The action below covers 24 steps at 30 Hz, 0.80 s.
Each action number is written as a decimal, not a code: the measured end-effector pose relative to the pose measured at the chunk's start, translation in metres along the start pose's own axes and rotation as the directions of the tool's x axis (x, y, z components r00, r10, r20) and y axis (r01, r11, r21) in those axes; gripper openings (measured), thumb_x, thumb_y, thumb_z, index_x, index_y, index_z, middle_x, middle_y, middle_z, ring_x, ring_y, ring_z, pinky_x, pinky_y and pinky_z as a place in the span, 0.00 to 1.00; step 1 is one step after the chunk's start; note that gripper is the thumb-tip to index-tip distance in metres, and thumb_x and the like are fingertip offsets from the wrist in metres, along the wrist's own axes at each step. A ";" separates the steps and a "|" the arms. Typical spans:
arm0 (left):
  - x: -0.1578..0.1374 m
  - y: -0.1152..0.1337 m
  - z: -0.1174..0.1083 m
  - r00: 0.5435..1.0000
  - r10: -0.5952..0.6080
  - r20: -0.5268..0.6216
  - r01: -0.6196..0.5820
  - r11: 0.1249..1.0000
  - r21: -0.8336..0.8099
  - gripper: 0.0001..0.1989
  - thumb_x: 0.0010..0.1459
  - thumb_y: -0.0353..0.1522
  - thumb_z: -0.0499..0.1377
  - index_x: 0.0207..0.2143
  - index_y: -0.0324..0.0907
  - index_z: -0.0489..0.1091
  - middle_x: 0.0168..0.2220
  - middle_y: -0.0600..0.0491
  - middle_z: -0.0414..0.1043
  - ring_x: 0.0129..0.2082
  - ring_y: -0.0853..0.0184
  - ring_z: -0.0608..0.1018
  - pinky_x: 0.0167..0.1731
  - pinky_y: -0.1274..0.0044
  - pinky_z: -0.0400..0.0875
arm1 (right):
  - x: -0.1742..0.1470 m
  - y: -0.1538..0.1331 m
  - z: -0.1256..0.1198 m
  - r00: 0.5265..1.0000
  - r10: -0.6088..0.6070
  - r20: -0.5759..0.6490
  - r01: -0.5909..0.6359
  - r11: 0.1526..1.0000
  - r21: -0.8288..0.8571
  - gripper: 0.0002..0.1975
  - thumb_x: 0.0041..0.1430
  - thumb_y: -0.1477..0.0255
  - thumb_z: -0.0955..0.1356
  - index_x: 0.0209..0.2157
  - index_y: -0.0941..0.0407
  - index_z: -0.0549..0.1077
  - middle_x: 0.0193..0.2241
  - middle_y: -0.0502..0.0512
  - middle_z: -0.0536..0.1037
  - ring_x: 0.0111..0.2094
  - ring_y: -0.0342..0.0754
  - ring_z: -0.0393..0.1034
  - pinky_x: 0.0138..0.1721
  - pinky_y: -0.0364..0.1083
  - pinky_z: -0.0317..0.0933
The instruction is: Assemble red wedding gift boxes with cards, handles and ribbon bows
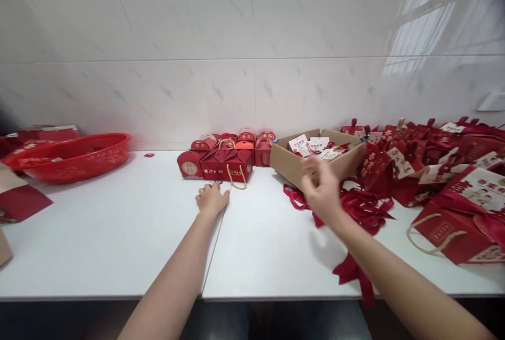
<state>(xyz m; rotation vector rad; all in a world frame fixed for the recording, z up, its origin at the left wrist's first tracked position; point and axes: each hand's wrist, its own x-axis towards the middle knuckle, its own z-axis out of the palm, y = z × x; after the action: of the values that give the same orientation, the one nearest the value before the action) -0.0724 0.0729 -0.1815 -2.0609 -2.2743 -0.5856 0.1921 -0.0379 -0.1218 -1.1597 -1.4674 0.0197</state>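
My left hand [212, 199] rests on the white table [150, 240], palm down with its fingers apart, just in front of a small group of red gift boxes [226, 163]. A gold cord handle [238, 178] hangs from the nearest of these. Raised in front of an open cardboard box [287, 166], my right hand [321, 187] is slightly blurred. Its fingers curl loosely, apart from the thumb, and nothing shows between them. White printed cards [300, 145] and red pieces fill the cardboard box. Below and beside it lie dark red ribbons [365, 211], partly hidden by my right forearm.
Many red gift boxes [406, 163] crowd the right side, with a larger corded one [453, 224] nearest. At the left stands a red plastic basin [84, 158], beside more red packaging [21, 195]. A tiled wall [189, 87] bounds the table's back.
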 end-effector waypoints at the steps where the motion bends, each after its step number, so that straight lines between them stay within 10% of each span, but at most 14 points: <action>1: 0.004 -0.006 0.000 1.000 -0.030 -0.008 0.030 1.000 0.006 0.22 0.55 0.43 0.51 0.45 0.38 0.66 0.48 0.35 0.64 0.50 0.43 0.65 0.45 0.56 0.60 | -0.010 0.005 0.022 0.984 -0.009 0.176 0.012 1.000 -0.017 0.25 0.54 0.74 0.60 0.54 0.58 0.60 0.47 0.62 0.71 0.48 0.52 0.67 0.50 0.53 0.60; 8: 0.002 -0.003 0.006 0.968 0.246 0.051 -0.244 0.969 -0.050 0.24 0.57 0.25 0.45 0.55 0.48 0.58 0.50 0.45 0.63 0.50 0.57 0.68 0.46 0.66 0.62 | -0.048 0.032 0.073 0.682 0.172 0.711 0.086 0.946 -0.311 0.24 0.61 0.66 0.58 0.56 0.61 0.62 0.60 0.66 0.60 0.62 0.58 0.49 0.59 0.59 0.44; 19: -0.018 0.019 0.001 0.855 0.505 0.115 -0.483 0.858 -0.175 0.08 0.56 0.38 0.52 0.31 0.43 0.64 0.40 0.49 0.66 0.44 0.58 0.70 0.45 0.65 0.64 | -0.045 0.036 0.066 0.641 0.196 0.742 0.032 0.959 -0.281 0.28 0.61 0.62 0.58 0.60 0.61 0.58 0.61 0.64 0.57 0.63 0.58 0.46 0.61 0.56 0.41; 24: -0.027 0.026 -0.006 0.799 0.597 -0.066 -0.550 0.683 -0.480 0.14 0.56 0.38 0.52 0.20 0.42 0.61 0.39 0.48 0.66 0.44 0.62 0.70 0.44 0.71 0.66 | -0.043 0.037 0.063 0.627 0.189 0.756 0.030 0.964 -0.266 0.31 0.61 0.62 0.59 0.62 0.61 0.53 0.63 0.63 0.54 0.64 0.58 0.44 0.62 0.56 0.40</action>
<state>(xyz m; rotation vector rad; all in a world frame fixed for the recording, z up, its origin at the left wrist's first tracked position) -0.0454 0.0468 -0.1761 -2.8942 -1.4235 -1.0861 0.1585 -0.0102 -0.1948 -1.5290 -2.2356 0.4706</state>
